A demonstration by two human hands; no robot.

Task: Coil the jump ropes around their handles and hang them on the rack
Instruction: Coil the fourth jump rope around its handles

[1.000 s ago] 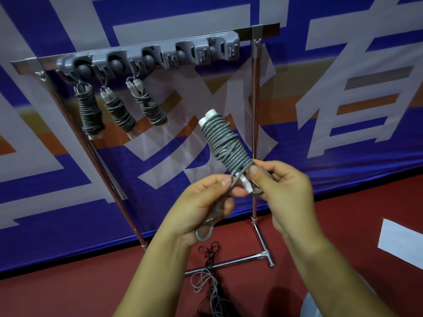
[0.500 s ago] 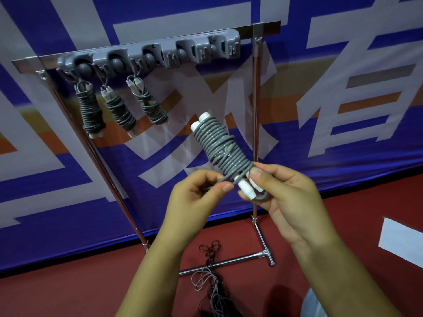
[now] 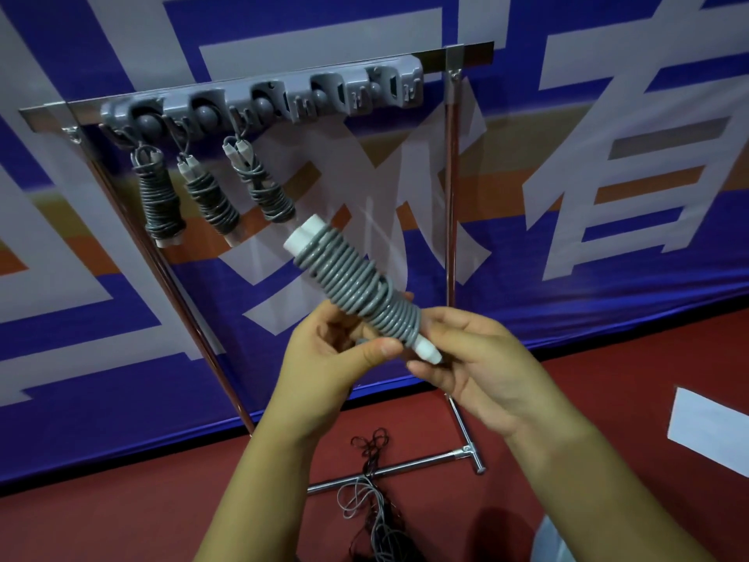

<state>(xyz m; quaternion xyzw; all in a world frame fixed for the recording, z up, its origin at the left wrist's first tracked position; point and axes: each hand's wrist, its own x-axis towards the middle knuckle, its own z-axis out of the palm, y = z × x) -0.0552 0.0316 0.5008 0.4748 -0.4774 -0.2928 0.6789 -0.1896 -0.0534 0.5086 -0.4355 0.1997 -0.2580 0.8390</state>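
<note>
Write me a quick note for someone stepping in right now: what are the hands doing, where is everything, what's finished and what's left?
Left hand: grips the lower part of the coiled rope bundle.
Right hand: holds the bundle's lower end by the white handle tips.
Rack: three coiled ropes hang at the left of the grey hook strip; the hooks to the right are free.
Floor: loose ropes lie by the rack's foot.
Left to do: hang this bundle, then coil and hang the loose ones.

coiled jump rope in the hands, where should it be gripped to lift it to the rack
Probably by the coiled middle of the jump rope, from below: the grey wraps make a thick, ridged barrel tilted up-left. The right hand holds the bare white lower tips, the left hand the lower coils.
</note>
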